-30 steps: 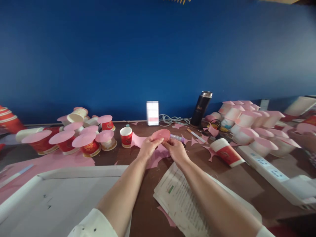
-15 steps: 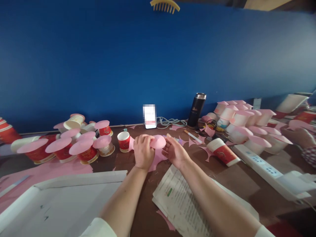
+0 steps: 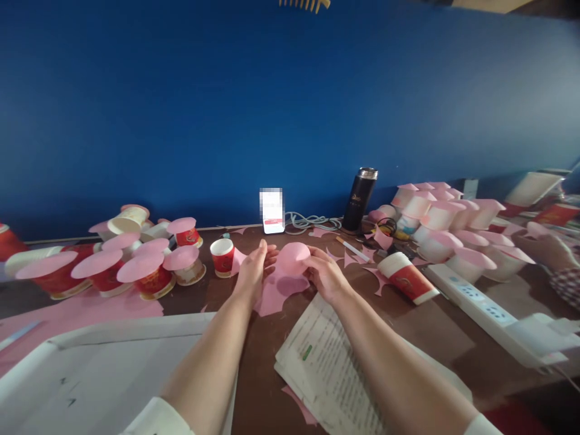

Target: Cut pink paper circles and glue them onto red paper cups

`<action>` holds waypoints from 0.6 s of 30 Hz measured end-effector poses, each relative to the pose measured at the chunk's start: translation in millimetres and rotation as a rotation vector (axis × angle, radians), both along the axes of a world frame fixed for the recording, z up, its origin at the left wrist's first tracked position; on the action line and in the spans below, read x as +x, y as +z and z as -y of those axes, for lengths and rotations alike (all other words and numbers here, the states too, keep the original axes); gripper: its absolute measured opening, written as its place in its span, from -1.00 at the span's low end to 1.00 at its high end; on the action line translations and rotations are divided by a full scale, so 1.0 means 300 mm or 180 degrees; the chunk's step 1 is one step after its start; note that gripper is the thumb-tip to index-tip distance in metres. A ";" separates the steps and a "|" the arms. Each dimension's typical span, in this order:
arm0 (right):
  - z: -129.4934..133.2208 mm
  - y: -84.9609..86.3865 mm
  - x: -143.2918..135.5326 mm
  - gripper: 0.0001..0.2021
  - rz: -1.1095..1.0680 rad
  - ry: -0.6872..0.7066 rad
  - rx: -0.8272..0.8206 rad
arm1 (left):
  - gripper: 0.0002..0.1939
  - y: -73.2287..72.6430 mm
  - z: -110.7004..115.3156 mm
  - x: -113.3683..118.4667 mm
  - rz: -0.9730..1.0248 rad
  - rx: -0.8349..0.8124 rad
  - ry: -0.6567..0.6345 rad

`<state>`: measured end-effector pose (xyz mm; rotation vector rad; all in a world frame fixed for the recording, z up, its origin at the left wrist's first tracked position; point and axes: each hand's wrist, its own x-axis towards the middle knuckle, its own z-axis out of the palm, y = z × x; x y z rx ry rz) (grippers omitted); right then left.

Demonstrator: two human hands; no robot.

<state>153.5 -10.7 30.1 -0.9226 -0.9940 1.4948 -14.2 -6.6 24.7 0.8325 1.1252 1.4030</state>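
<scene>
The right hand (image 3: 328,278) pinches the right edge of a small, curved pink paper disc (image 3: 291,258), held over a cut pink sheet (image 3: 274,297) at the middle of the brown table (image 3: 259,368), while the left hand (image 3: 254,266), released and loosely spread, is just left of the disc. Left of that hand a red paper cup (image 3: 222,260) stands upright, with disc-topped cups (image 3: 147,278) farther left. To the right lie a tipped red-and-white cup (image 3: 408,279) and a white power strip (image 3: 475,305), with printed sheets (image 3: 324,359) on the near side and a black flask (image 3: 359,199) on the far side.
</scene>
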 end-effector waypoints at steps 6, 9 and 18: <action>0.006 -0.004 -0.008 -0.64 0.0142 0.0298 0.0076 | -0.66 0.010 0.022 0.010 0.0371 -0.0191 -0.0708; 0.009 0.000 -0.011 -0.67 0.0077 0.0282 -0.0001 | -0.72 0.003 0.018 0.010 0.0634 -0.0081 -0.0674; 0.015 0.002 -0.020 -0.61 -0.0041 0.0202 -0.0005 | -0.72 0.017 0.028 0.013 0.0642 -0.0318 -0.0822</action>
